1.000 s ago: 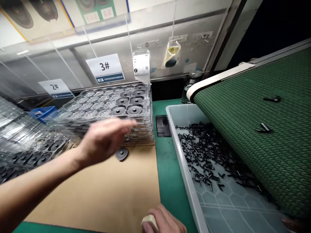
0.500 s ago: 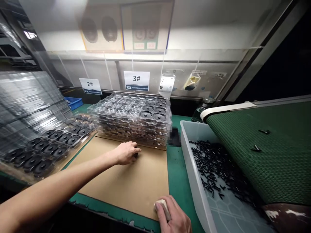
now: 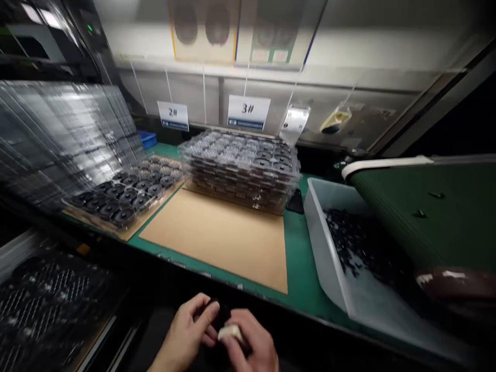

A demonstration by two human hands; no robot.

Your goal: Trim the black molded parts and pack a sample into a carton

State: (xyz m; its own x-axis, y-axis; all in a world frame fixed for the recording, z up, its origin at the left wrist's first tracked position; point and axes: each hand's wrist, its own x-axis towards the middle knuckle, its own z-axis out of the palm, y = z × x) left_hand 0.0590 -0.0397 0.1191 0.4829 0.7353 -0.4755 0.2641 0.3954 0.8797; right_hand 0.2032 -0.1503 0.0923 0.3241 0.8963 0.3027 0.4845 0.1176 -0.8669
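Low in the view, in front of the table edge, my two hands are close together. The fingers of my left hand [image 3: 188,328] are closed on a small dark part [image 3: 220,311], whose full shape is lost against the dark background. My right hand [image 3: 253,341] grips a small off-white pad [image 3: 231,333] between thumb and fingers, right beside the dark part. Whether the pad touches the part I cannot tell. Beyond my hands a sheet of brown cardboard [image 3: 225,240] lies on the green table [image 3: 300,258].
Behind the cardboard stands a stack of clear trays [image 3: 240,170] with black round parts. Another filled tray [image 3: 124,194] lies left. At right, a translucent bin [image 3: 329,268] holds small black pieces below a green conveyor belt [image 3: 434,222]. More dark trays [image 3: 50,305] sit lower left.
My left hand has come back from over the cardboard toward me, carrying the dark part. My right hand, still with the pad, has moved left beside it. The camera view has shifted.
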